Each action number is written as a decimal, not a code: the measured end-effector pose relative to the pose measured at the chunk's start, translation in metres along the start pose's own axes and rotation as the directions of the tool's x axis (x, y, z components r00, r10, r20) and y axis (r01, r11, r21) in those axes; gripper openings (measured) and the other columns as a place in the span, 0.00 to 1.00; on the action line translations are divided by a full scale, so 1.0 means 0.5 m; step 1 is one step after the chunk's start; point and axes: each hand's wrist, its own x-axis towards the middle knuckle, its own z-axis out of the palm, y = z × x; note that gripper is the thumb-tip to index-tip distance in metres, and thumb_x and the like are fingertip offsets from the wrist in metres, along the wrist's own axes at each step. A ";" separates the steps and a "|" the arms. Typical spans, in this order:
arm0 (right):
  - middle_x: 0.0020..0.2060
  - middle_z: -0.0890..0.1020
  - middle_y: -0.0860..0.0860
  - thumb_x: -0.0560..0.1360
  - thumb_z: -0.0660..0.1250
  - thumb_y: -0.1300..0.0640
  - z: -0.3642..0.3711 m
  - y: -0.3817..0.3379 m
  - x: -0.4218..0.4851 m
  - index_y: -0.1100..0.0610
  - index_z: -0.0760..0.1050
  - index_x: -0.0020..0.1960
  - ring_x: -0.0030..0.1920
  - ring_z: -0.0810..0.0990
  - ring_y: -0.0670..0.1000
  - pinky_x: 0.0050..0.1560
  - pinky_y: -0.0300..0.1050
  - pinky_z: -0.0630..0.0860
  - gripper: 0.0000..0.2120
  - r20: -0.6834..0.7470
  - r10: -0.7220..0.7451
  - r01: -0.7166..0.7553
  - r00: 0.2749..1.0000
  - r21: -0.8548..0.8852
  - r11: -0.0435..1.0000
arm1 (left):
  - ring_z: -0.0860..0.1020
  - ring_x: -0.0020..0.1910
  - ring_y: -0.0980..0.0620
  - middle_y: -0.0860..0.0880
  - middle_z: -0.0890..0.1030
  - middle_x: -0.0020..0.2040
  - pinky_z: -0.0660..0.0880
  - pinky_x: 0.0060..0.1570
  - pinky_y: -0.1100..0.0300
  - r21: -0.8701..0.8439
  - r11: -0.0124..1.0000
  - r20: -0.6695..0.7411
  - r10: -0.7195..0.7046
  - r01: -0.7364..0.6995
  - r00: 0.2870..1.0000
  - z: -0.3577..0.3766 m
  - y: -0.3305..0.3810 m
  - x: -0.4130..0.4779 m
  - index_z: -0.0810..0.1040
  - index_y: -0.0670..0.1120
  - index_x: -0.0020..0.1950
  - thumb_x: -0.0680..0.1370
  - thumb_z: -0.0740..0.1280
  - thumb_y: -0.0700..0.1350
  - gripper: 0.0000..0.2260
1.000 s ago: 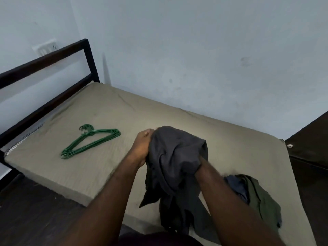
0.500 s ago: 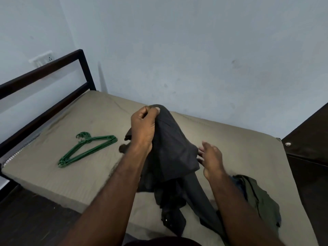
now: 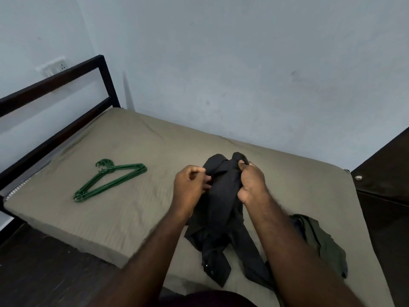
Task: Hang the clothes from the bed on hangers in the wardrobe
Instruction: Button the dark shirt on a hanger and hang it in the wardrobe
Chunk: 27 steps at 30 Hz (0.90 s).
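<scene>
Two hands hold a dark shirt (image 3: 221, 196) up over the near right part of the bed (image 3: 155, 147), its tail trailing on the sheet, probably to find the collar before a hanger goes in. The right hand (image 3: 252, 182) grips a bunched top fold, fingers (image 3: 243, 168) curled tight round it. The left hand (image 3: 191, 187) seems to pinch the cloth's edge, though it is blurred. Green hangers (image 3: 110, 180) lie stacked to the left. A green garment (image 3: 321, 242) lies crumpled at the near right.

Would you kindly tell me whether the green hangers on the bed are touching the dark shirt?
Apart. The head view shows a wide strip of bare mattress between the green hangers and the dark shirt.
</scene>
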 end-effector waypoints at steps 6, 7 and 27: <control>0.41 0.82 0.55 0.81 0.63 0.59 0.033 0.009 -0.012 0.57 0.78 0.51 0.39 0.81 0.52 0.43 0.46 0.80 0.06 0.114 0.031 -0.021 0.993 -0.091 0.996 | 0.79 0.48 0.44 0.44 0.78 0.53 0.79 0.47 0.48 0.395 0.910 0.041 -0.154 0.125 0.987 -0.086 -0.086 0.066 0.72 0.46 0.65 0.74 0.69 0.34 0.20; 0.41 0.83 0.55 0.81 0.64 0.57 0.037 0.013 -0.014 0.57 0.79 0.51 0.39 0.82 0.52 0.46 0.48 0.80 0.06 0.137 0.038 -0.022 0.990 -0.113 0.993 | 0.79 0.49 0.43 0.44 0.78 0.54 0.78 0.45 0.49 0.375 0.918 0.118 -0.185 0.129 0.976 -0.084 -0.091 0.062 0.70 0.46 0.68 0.75 0.68 0.33 0.22; 0.33 0.78 0.57 0.77 0.69 0.51 -0.034 -0.034 0.005 0.58 0.76 0.36 0.34 0.77 0.55 0.42 0.48 0.74 0.15 0.309 0.056 0.035 0.949 -0.280 0.959 | 0.78 0.50 0.54 0.44 0.80 0.51 0.75 0.48 0.63 0.060 0.993 0.710 0.031 -0.104 0.703 -0.016 0.038 0.042 0.79 0.45 0.58 0.71 0.63 0.34 0.17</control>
